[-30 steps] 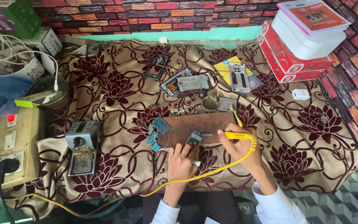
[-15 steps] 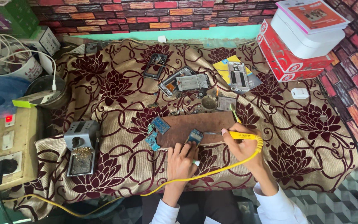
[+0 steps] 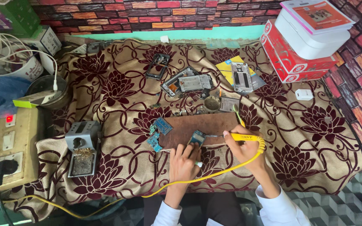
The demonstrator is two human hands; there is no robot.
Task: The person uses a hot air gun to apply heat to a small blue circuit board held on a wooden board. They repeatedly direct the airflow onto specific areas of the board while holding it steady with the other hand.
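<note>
a: solder work on the brown board [image 3: 197, 125]. right hand [image 3: 244, 146] is wrapped around the yellow soldering iron [image 3: 244, 137], tip aimed left toward the small blue circuit board [image 3: 197, 137].

b: and the left hand [image 3: 184, 159]?

a: fingers curled down onto that circuit board, pinning it at the near edge of the brown board. i'd call it pinching rather than a full grasp, though the fingertips themselves are hard to make out.

b: what worries you?

a: my guess is the fingers. they sit just beside the iron's tip, so a slip of the board could bring hot metal against skin. the board rests at the very edge too, and could tip onto the flowered cloth [image 3: 118, 92].

b: cloth and a hot iron, not a happy pair.

a: right, a dropped iron could scorch it. also the yellow cord [image 3: 206, 178] loops under the right wrist and across the lap; a snag there might jerk the tip off its joint.

b: other boards nearby?

a: two more blue boards [image 3: 159, 132] lie at the left end of the brown board, apart from the hands. the iron stand [image 3: 81, 146] is well off to the left, a long reach for parking the iron.
</note>
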